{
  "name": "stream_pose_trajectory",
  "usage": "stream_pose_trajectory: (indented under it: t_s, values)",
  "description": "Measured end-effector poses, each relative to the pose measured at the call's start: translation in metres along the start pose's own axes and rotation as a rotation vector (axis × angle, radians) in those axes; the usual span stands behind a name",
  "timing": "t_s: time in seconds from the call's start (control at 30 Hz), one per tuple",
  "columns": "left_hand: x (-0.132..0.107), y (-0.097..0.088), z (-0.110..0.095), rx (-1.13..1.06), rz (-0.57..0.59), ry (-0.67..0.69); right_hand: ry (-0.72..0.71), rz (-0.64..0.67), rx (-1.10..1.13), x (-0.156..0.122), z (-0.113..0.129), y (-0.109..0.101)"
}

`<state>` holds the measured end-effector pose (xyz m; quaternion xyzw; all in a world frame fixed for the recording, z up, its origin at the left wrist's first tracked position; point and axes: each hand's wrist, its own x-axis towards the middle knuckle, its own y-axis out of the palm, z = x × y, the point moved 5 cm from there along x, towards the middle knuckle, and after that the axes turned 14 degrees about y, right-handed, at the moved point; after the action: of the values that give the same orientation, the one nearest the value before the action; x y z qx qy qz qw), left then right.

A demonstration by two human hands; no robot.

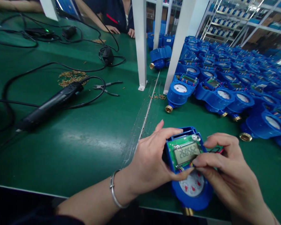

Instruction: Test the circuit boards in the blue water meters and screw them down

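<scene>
A blue water meter [194, 196] with a white dial lies at the near edge of the green table [84, 147]. On its top sits a green circuit board with a lit display [186, 152] showing digits. My left hand [152, 159] grips the meter's left side, thumb under the board, fingers curled over the top corner. My right hand [227, 168] is closed in a pinch at the board's right edge, where thin coloured wires [215, 150] come out. A silver bangle is on my left wrist.
An electric screwdriver [49, 104] with its cable lies to the left, near pliers [107, 87] and a pile of small brass screws [71, 77]. Many blue meters [224, 87] crowd the right side. White posts [140, 43] stand mid-table. Another person's hands [121, 30] rest at the far edge.
</scene>
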<state>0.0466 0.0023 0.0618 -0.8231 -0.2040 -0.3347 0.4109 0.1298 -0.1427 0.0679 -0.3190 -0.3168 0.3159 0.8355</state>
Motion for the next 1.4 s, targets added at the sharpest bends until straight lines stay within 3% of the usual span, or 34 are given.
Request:
stream_pose_trajectory:
  t_s: [0.13,0.37,0.6,0.8,0.93,1.4]
  values:
    - [-0.002,0.0,0.0,0.007,0.004,0.006,-0.027,0.022,-0.01,-0.001,0.0,0.005]
    - [-0.004,0.003,0.002,-0.009,-0.001,0.031,-0.061,-0.074,-0.123,-0.002,0.001,0.003]
    - [-0.009,-0.001,0.022,-0.306,-0.087,-0.314,0.064,-0.095,0.265,-0.003,-0.016,0.003]
    - [-0.011,0.0,0.025,-0.399,-0.086,-0.424,0.189,-0.042,0.508,-0.004,-0.032,0.02]
    - [-0.013,0.0,0.025,-0.415,-0.077,-0.432,0.239,-0.07,0.588,-0.002,-0.032,0.019]
    - [-0.01,-0.001,0.026,-0.361,-0.106,-0.357,-0.034,-0.368,0.346,-0.002,-0.018,-0.005]
